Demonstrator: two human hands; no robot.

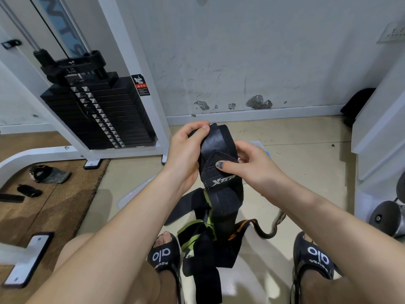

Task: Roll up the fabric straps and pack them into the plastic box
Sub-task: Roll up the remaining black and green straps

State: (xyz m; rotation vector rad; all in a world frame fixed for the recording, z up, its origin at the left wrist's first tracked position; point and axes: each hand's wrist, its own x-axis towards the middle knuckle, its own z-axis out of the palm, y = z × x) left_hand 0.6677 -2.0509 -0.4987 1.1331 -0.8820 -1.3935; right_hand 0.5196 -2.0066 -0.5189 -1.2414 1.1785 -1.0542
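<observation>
Black strap [219,172] is pinched by left hand [186,150] above and right hand [247,165] beside; its length hangs downward below both grips.

The right hand [252,163] hides most of the plastic box [259,144].

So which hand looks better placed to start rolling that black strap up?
Probably the left hand: it grips the top end of the black strap, where a roll would likely begin. The right hand pinches the strap lower down, at its middle, suited to steadying and feeding it.
</observation>
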